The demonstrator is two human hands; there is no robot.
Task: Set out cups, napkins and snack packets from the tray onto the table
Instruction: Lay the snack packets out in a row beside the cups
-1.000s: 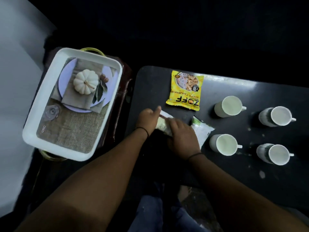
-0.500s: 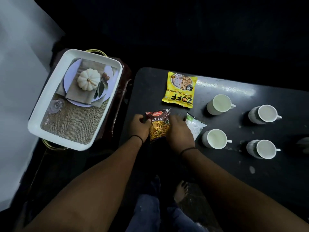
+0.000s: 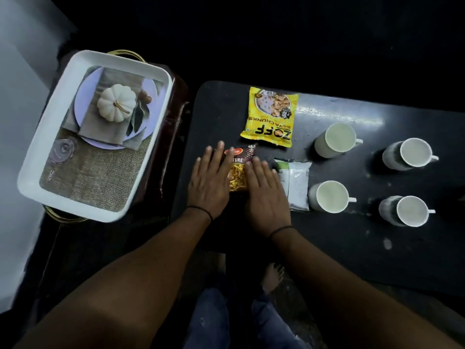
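A dark red mixture snack packet [image 3: 239,170] lies flat on the black table [image 3: 352,248] near its left end. My left hand [image 3: 210,182] and my right hand [image 3: 266,197] rest flat on its two sides, fingers spread and extended. A yellow soya chunks packet [image 3: 270,119] lies just beyond it. A white and green packet [image 3: 297,182] lies to the right of my right hand. Several white cups stand on the right: two nearer ones [image 3: 334,139] [image 3: 328,196] and two farther right [image 3: 412,153] [image 3: 409,210].
A white tray [image 3: 37,157] with a printed pumpkin place-setting picture on its bottom sits on a dark stool to the left of the table. A pale wall runs along the far left. My legs and a bare foot [image 3: 273,275] show below the table edge.
The red packet was gripped between both hands half a second ago; now it lies flat and both hands have opened and press flat on its sides.
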